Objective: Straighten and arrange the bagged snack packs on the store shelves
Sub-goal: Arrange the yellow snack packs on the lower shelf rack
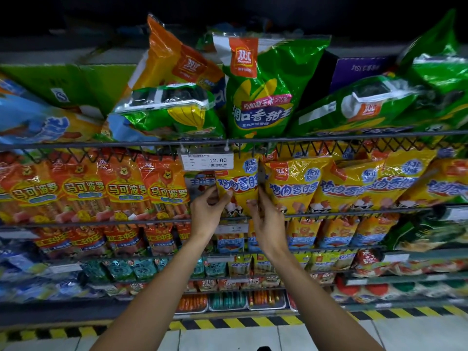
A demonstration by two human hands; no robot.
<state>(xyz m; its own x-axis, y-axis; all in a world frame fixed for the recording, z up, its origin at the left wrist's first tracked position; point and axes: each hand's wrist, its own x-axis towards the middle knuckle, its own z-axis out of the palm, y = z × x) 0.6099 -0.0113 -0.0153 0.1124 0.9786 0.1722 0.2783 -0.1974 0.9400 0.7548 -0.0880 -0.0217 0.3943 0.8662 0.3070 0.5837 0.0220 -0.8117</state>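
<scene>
Left hand: the left hand (209,209) is raised to the second shelf, its thumb and fingers pinched on the left edge of a yellow pack (239,188).
Right hand: the right hand (266,214) is held against the same pack's right edge, fingers curled onto it, so the pack is gripped from both sides.
Pack in hand: the yellow pack is stood at the left end of the yellow row (354,188), just below the price tag (207,161), its top tucked under the wire rail (101,145).
Step judged: the pack appears to be squared up, face forward, between its neighbours.
Doing it well: the edges are best held low and evenly, so the pack is turned as one piece and the film is not creased; the label should be brought level with the next yellow pack.
Left neighbour: the orange packs (101,188) are stood upright and close; a gap beside them should be closed.
Top shelf: the green packs (260,89) are seen leaning and heaped, so straightening is judged still needed there.
</scene>
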